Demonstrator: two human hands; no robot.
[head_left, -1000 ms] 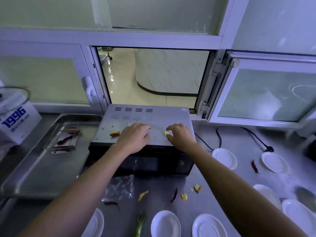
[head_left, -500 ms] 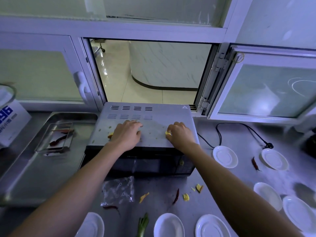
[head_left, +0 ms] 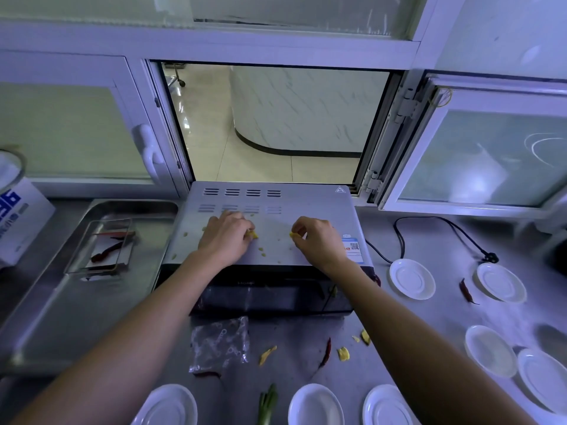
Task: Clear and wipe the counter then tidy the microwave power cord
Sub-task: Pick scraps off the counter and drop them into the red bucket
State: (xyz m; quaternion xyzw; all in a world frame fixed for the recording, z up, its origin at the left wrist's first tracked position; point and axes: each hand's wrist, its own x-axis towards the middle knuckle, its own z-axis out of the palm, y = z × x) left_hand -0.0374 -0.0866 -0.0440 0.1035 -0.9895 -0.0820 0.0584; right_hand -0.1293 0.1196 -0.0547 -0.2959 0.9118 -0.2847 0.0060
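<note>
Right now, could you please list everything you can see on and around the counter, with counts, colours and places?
microwave: one, grey top, black front, counter centre
yellow scraps: several, on microwave top and counter in front
dried chillies: several, red, on counter and in tray
saucers: eight visible, white, front and right of counter
power cord: one, black, right of microwave
plastic bag: one, clear, before microwave
metal tray: one, steel, left
box: one, white with blue print, far left
green stalk: one, front edge
left hand: pinches a yellow scrap
right hand: pinches a yellow scrap
</note>
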